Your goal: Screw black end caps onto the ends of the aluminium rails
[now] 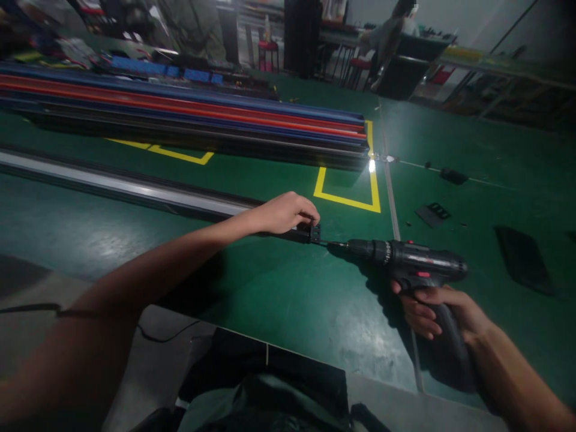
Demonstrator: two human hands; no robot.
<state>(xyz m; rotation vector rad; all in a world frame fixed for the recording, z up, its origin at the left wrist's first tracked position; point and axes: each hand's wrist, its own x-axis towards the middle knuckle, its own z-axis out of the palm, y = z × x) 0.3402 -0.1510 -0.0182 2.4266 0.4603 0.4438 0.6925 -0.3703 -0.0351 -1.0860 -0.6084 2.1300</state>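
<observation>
Bare left forearm (180, 258) foremost, the left hand (285, 215) pinches the black end block (316, 233) of a long black-and-silver metal rail (148, 191) on green tabletop (270, 300); rightward, nearly in line, the right hand (432, 312) grips a black pistol-shaped drill (420, 262).

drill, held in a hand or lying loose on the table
Held: the right hand is wrapped around the drill, which casts a shadow on the green table.
</observation>
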